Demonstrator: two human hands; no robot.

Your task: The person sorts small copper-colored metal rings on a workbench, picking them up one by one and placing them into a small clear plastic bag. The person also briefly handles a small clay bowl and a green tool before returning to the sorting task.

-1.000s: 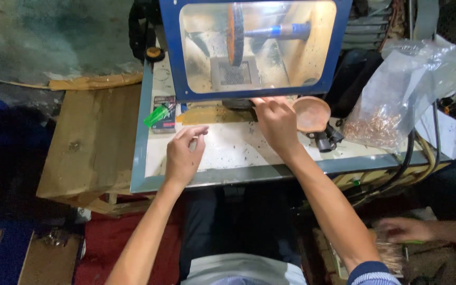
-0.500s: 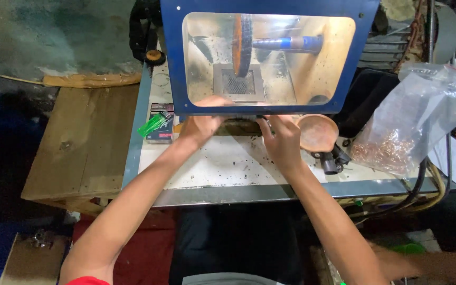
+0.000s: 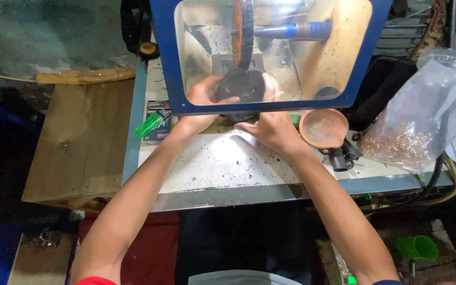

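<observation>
I cup a dark round lump with both hands under the spinning-type wheel inside the blue-framed clear guard. My left hand curls around its left side, my right hand presses its right (fingers partly hidden behind the guard). A shallow brown bowl sits just beside my right hand on the surface.

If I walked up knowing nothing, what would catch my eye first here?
Most likely the blue-framed clear guard at the top, with an orange-and-black wheel on a shaft behind it. Just under the wheel, the left hand and right hand hold a dark round lump between them. To the right, a small clay-coloured bowl sits on the bench beside a clear bag of coppery rings.
</observation>
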